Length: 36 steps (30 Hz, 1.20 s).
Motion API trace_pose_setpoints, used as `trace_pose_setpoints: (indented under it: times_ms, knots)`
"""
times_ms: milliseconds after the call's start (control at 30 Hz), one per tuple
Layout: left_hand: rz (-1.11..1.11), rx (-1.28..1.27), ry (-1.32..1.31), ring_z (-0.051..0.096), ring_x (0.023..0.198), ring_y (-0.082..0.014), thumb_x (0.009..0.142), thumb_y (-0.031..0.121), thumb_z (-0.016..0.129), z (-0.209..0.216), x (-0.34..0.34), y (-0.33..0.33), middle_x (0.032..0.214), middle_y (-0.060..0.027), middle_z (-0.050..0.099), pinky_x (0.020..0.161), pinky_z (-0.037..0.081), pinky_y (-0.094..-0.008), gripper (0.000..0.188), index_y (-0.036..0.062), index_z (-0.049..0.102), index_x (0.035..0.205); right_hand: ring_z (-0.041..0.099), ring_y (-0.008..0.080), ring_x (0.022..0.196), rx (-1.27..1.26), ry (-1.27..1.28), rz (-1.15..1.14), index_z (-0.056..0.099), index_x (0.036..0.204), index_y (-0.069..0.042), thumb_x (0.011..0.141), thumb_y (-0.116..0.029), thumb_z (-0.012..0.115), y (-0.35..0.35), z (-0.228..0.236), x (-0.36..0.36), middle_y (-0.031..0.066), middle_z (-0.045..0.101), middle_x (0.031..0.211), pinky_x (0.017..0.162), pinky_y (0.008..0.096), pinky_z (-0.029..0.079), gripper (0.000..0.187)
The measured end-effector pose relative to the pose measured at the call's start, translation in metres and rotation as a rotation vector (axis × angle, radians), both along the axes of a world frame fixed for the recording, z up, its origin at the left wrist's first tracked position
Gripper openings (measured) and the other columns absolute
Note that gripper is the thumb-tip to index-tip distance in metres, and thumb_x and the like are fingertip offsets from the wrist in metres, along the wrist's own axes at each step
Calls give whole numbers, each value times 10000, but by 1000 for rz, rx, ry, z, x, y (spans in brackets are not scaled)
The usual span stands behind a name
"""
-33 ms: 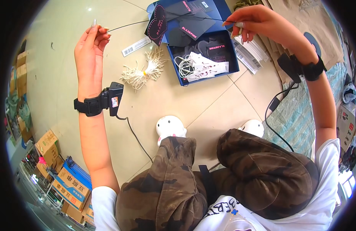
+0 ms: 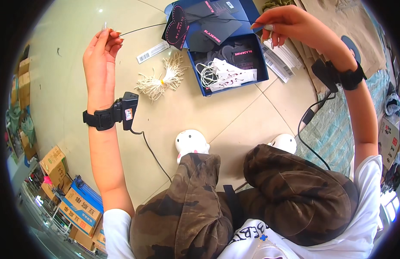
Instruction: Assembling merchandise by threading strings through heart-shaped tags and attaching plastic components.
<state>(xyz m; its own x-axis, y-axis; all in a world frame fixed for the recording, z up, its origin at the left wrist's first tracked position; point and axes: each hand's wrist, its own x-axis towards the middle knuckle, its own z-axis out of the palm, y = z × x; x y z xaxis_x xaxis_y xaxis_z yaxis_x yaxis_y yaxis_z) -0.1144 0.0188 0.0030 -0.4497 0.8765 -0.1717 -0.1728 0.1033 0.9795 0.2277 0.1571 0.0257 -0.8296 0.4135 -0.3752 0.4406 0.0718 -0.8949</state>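
A thin black cord (image 2: 141,29) is stretched between my two hands above the floor. My left hand (image 2: 101,49) pinches its left end between thumb and fingertips. At the other end, my right hand (image 2: 288,25) pinches the cord with thumb and forefinger. A black tag with a pink dotted heart outline (image 2: 176,26) appears to hang on the cord, left of its middle. Behind and below is an open blue box (image 2: 261,77) holding dark cards, black heart-shaped tags and white tags (image 2: 232,77) with white strings. How the cord passes the tag is too fine to tell.
A bundle of cream strings (image 2: 163,82) lies on the tiled floor, near a white barcode label (image 2: 152,52). Right of the box is a stack of barcode labels (image 2: 282,60), then brown paper (image 2: 360,26). Cardboard boxes (image 2: 81,205) stand at left. Cables run from both wrist devices.
The heart-outlined tag has turned slightly, showing more of its face. Both hands keep nearly the same place and hold on the cord.
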Motion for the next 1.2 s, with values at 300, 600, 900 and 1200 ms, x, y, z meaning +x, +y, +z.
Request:
trace_pose_setpoints:
  times_ms: [300,600,900,1200]
  knots:
    - [29,5,17,560,735,-133,851,121,507,0,-4,1,823,-83,579,698,460,-225,139,-11,533,886,586,97,645,93,-141,-73,588,926,48,858,-97,500,-6,12,-1,73,623,772,588,212,499,183]
    - [64,-11,-20,525,754,-116,855,108,506,-4,-13,0,831,-63,561,706,441,-208,114,2,535,885,601,108,647,-186,-2,-95,578,940,39,874,-180,491,-2,9,3,64,629,764,569,203,495,244]
    - [-167,23,273,485,671,-79,868,112,456,26,19,-6,929,-101,580,635,400,-185,116,22,529,861,578,110,585,245,-86,70,606,861,29,838,-142,540,-35,48,-24,82,617,706,519,220,457,185]
    - [-929,-109,53,524,631,-85,833,128,502,45,113,-8,959,-93,558,567,434,-205,138,-8,526,831,538,270,632,1004,196,266,529,848,-31,737,-43,579,-72,37,-35,98,517,711,547,327,428,123]
